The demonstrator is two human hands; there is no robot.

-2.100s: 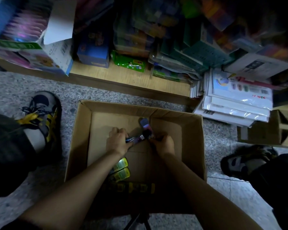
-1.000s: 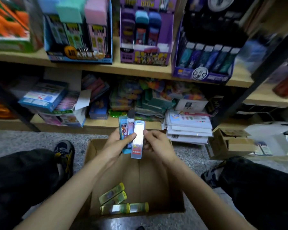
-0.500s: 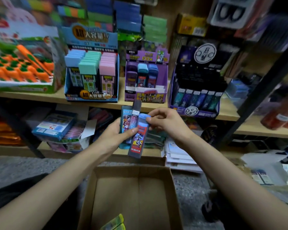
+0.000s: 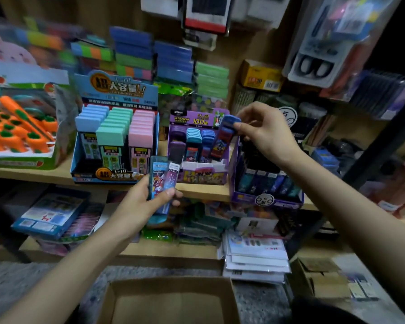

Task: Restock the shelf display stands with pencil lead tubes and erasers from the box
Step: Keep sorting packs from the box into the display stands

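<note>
One blue-capped lead tube (image 4: 225, 139) hangs cap up, its long axis slightly tilted, over the right column of the purple display stand (image 4: 201, 176). The right hand (image 4: 264, 134), the nearer one, pinches its cap from above. Below the stand's front, the left hand (image 4: 140, 206) grips two tubes (image 4: 163, 181).

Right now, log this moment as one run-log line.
right hand: pinches blue-capped lead tube at purple display stand | left hand: holds two lead tubes | box: on floor below
</note>
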